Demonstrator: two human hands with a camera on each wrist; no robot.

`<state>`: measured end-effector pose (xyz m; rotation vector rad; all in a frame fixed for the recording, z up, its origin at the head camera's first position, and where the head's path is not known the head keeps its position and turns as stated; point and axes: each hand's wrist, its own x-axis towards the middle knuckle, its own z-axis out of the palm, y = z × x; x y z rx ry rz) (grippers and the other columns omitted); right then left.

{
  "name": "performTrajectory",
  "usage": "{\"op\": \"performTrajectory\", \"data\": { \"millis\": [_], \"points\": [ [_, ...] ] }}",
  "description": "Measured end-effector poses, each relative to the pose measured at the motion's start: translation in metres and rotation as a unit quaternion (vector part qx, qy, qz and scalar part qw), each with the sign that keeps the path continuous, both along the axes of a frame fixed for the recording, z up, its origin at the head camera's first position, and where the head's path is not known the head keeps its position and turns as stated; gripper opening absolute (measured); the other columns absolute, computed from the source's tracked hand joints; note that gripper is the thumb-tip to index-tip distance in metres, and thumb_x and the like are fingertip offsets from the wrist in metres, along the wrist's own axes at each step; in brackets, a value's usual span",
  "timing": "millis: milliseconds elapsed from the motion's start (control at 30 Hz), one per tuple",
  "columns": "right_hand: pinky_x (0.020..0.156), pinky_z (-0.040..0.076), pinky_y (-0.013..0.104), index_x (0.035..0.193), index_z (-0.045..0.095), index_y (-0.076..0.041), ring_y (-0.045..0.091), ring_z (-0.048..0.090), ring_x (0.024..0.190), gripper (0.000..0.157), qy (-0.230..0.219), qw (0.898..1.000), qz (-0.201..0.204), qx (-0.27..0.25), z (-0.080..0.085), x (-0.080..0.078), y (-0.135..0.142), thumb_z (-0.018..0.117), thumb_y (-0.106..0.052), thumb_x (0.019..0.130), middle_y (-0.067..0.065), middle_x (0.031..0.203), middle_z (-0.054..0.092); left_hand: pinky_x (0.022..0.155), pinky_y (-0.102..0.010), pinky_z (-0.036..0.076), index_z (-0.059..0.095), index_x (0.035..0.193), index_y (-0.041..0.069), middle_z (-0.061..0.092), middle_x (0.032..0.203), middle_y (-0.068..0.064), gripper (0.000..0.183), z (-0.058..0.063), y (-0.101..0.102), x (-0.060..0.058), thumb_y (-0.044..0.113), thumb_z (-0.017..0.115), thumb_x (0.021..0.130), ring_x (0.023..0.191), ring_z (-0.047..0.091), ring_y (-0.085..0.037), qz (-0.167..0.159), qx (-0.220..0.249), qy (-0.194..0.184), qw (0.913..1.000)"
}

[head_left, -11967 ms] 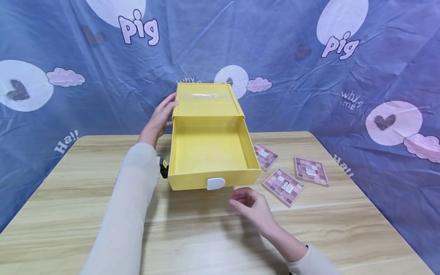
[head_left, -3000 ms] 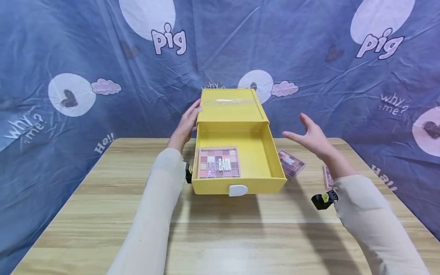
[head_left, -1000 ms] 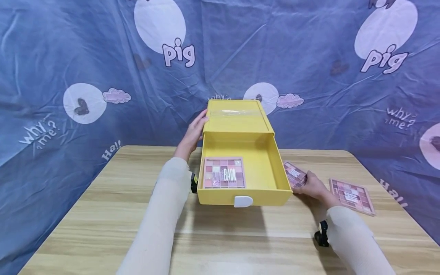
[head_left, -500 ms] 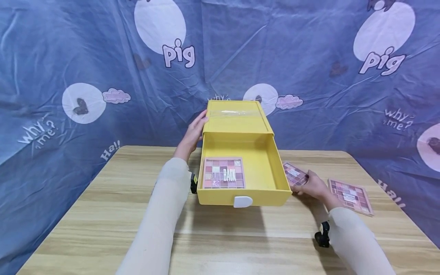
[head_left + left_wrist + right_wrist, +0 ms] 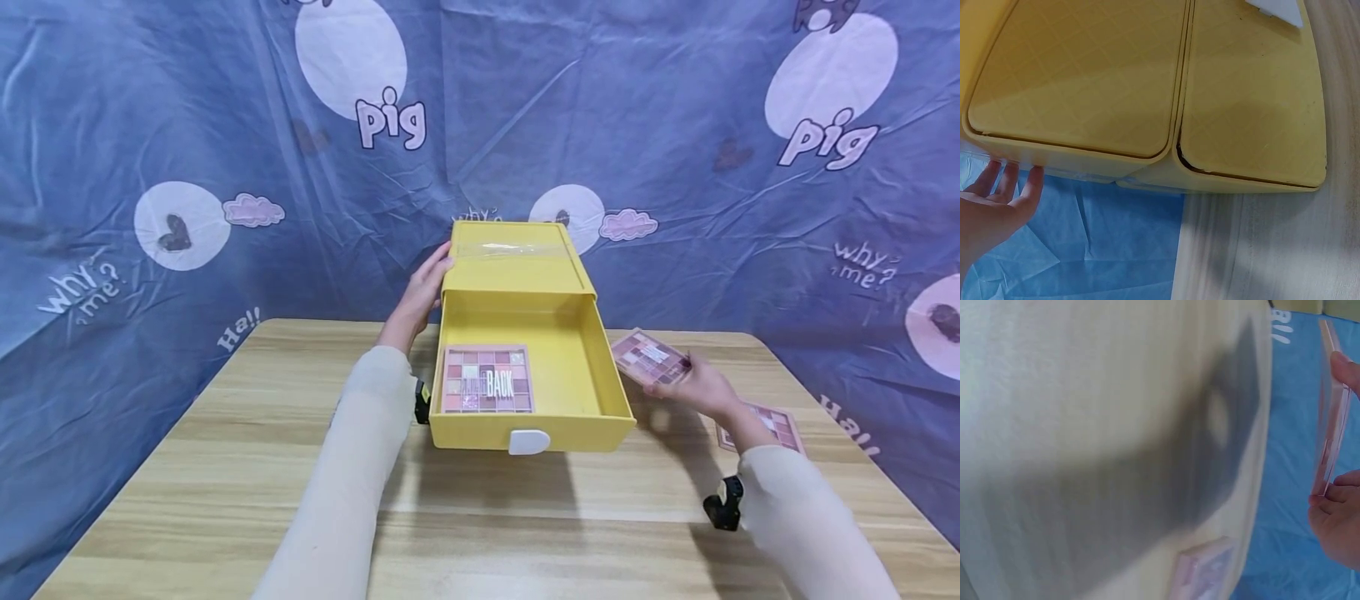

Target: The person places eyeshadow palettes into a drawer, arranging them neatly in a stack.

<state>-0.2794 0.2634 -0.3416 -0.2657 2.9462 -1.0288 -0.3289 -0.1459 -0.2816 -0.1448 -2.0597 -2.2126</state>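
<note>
A yellow drawer box (image 5: 513,268) stands at the middle back of the table, its drawer (image 5: 566,371) pulled out toward me. Inside the drawer, at its front left, lies an eyeshadow palette (image 5: 487,380) with "BACK" on the lid. My left hand (image 5: 417,300) rests against the box's left side; the left wrist view has its fingers (image 5: 1029,190) touching the yellow wall. To the drawer's right, my right hand (image 5: 701,387) grips a second palette (image 5: 649,357) by its edges, thumb on one edge and fingers on the opposite one. That palette is raised off the table.
A third palette (image 5: 772,427) lies on the wooden table (image 5: 315,492) at the right, partly hidden behind my right forearm. The drawer's front wall carries a white tab handle (image 5: 529,442). A blue printed cloth (image 5: 480,100) hangs behind the table.
Over the last second my right hand has lifted the second palette from the table beside the drawer. Since the earliest frame, one palette has come into the drawer. My left hand stays at the box.
</note>
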Motion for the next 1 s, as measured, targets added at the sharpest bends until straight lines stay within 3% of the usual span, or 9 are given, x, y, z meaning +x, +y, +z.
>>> {"op": "performTrajectory", "data": {
  "millis": [167,333,500,700,1000],
  "points": [
    [0.075,0.036,0.049,0.115,0.029,0.019,0.038,0.048,0.082,0.082,0.036,0.999,0.013,-0.004,0.018,0.002,0.002,0.072,-0.032,0.068,0.030,0.095,0.046,0.087,-0.047,0.032,0.037,0.131,0.029,0.035,0.132,0.002,0.047,-0.001,0.000,-0.001,0.034,0.048,0.086,0.115,0.034,-0.018,0.000,0.000,0.001,1.0000],
    [0.078,0.034,0.052,0.119,0.027,0.018,0.040,0.046,0.086,0.084,0.048,0.999,0.021,0.002,0.033,0.002,0.006,0.071,-0.034,0.069,0.032,0.099,0.045,0.086,-0.047,0.032,0.038,0.131,0.028,0.036,0.132,0.001,0.047,-0.001,-0.001,-0.002,0.034,0.049,0.085,0.115,0.035,-0.018,-0.001,0.007,0.001,1.0000],
    [0.083,0.029,0.054,0.125,0.016,0.020,0.045,0.040,0.096,0.096,0.041,0.999,0.017,0.009,0.048,0.003,0.006,0.072,-0.034,0.068,0.038,0.109,0.037,0.086,-0.046,0.033,0.038,0.131,0.028,0.036,0.132,0.001,0.047,0.000,-0.001,-0.002,0.034,0.049,0.086,0.115,0.035,-0.018,-0.002,0.010,0.000,0.9999],
    [0.086,0.022,0.057,0.129,0.003,0.017,0.053,0.024,0.109,0.108,0.027,0.998,0.004,0.051,0.074,0.010,0.002,0.069,-0.041,0.068,0.043,0.122,0.021,0.086,-0.045,0.034,0.037,0.132,0.027,0.036,0.132,0.001,0.047,0.000,0.001,-0.002,0.032,0.049,0.086,0.113,0.037,-0.018,-0.007,0.014,-0.002,0.9999],
    [0.080,0.028,0.055,0.130,0.017,0.013,0.044,0.035,0.102,0.098,0.061,0.995,0.006,0.077,0.110,0.017,-0.003,0.068,-0.043,0.068,0.033,0.118,0.035,0.088,-0.045,0.031,0.036,0.133,0.027,0.034,0.133,0.001,0.048,0.001,0.000,-0.001,0.034,0.047,0.087,0.116,0.034,-0.017,-0.003,0.004,-0.002,1.0000]
  ]
}}
